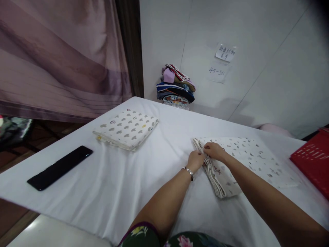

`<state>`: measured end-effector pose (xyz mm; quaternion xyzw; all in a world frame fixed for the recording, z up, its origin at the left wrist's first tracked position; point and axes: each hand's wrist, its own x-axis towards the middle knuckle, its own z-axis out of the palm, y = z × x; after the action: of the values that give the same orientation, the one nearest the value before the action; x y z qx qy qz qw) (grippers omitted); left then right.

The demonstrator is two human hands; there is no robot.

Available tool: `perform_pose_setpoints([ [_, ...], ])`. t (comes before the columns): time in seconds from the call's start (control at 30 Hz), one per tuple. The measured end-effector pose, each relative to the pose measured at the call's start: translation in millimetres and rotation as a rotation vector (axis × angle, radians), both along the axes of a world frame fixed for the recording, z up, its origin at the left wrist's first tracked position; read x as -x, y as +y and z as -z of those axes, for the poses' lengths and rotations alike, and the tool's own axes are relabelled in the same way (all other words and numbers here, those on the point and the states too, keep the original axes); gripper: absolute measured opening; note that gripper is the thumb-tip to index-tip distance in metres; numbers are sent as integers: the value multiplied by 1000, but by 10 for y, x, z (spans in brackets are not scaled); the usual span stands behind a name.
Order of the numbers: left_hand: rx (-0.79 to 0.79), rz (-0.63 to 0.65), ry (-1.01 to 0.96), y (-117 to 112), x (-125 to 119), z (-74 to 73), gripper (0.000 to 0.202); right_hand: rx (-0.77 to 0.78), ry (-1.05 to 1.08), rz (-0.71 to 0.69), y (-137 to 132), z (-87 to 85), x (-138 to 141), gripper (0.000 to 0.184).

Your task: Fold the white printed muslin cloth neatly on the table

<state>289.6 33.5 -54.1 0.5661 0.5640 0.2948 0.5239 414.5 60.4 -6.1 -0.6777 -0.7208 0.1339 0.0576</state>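
A white cloth (pixel 228 183) with small scattered prints lies on the right half of the table, folded in several layers along its left edge and spread flat toward the right. My left hand (pixel 196 160), with a silver bracelet at the wrist, is closed at this layered edge. Just beside it, my right hand (pixel 214 151) pinches the same edge near the far corner, its forearm crossing over the cloth. Farther left rests a second white cloth (pixel 128 128), neatly folded, with grey rounded prints and a few yellow ones; neither hand touches it.
A white sheet covers the table (pixel 154 171). A glossy black slab (pixel 60 168) lies at its left edge. Red perforated plastic baskets (pixel 312 161) stand at the right. Beyond the far edge are stacked folded clothes (pixel 176 85) against the wall, which bears paper notes (pixel 225 53). A curtain (pixel 64 58) hangs left.
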Motion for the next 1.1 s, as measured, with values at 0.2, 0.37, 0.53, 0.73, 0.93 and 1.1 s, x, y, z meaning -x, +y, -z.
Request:
perform_pose_setpoints([
  [0.2,-12,9,4,-3,-12,20,17,-1,-42,23,18,43,-13,23],
  [0.37,-31,9,11,-1,-15,31,17,-44,-19,11,17,21,19,18],
  [0.53,-45,-6,26,-2,-6,19,16,-48,63,14,-32,-46,39,18],
  [0.73,-38,5,29,-10,-1,4,15,-51,139,37,-83,-69,57,18],
  [0.93,-10,21,18,-17,6,-11,17,-29,170,22,-93,-29,92,20],
  [1.1,-18,1,28,-37,7,-48,19,-6,180,6,-123,-26,103,25],
])
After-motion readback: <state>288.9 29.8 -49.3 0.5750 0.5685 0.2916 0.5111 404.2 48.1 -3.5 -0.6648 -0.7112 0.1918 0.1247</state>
